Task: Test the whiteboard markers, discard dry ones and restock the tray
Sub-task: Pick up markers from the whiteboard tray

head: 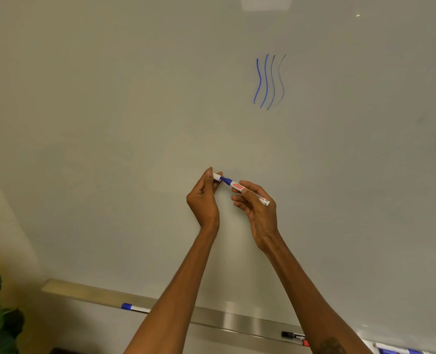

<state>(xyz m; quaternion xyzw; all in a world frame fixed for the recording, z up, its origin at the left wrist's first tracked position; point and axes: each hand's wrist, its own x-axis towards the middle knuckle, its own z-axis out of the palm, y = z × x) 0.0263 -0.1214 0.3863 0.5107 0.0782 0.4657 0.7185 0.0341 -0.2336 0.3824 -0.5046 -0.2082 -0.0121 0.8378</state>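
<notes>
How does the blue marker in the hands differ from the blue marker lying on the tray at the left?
The held marker is up in front of the whiteboard, gripped by the right hand; the tray marker lies untouched on the tray. The held marker's tip is exposed, its cap in the left hand; the tray marker is capped. Both have white barrels and blue caps.

— What do I see of the person on my feed?

— Two bare forearms, no sleeves, no watch or rings. The left hand (203,198) and right hand (256,208) are ungloved. I make out a dark tattoo (333,344) on the right forearm, blurred.
</notes>
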